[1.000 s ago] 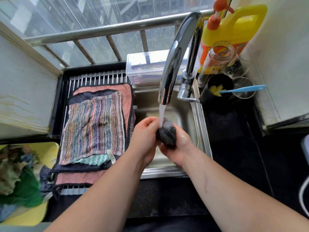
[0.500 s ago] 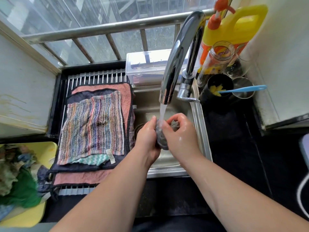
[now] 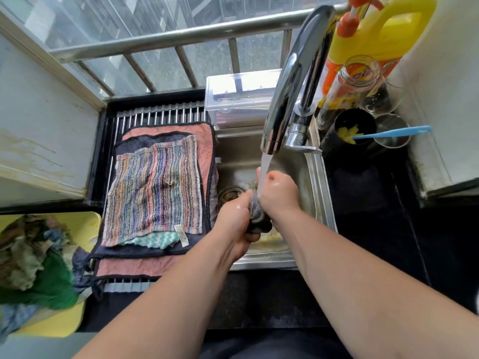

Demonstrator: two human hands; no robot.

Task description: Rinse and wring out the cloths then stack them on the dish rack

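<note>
Nearest to me, well off to the left of my fingers, a yellow tray (image 3: 59,325) holds crumpled cloths (image 3: 31,255). I take these to be still unrinsed. Over the sink (image 3: 321,182), my left hand (image 3: 234,218) and right hand (image 3: 280,195) are both clenched round the dark grey cloth (image 3: 258,218). It is squeezed between the two sets of fingers as a short twisted rope.

A second ago it was a loose ball cupped under the tap. Since then the right hand has rolled over on top and the fists have turned against each other. I read that as rinsing giving way to wringing.

The water (image 3: 264,164) lands just beyond my fingers on the right hand, so the cloth may soak again. Left of my fingers, the dish rack (image 3: 160,115) carries the flat stack, with a striped cloth (image 3: 155,187) on top. The faucet (image 3: 293,81) rises farthest out.
</note>
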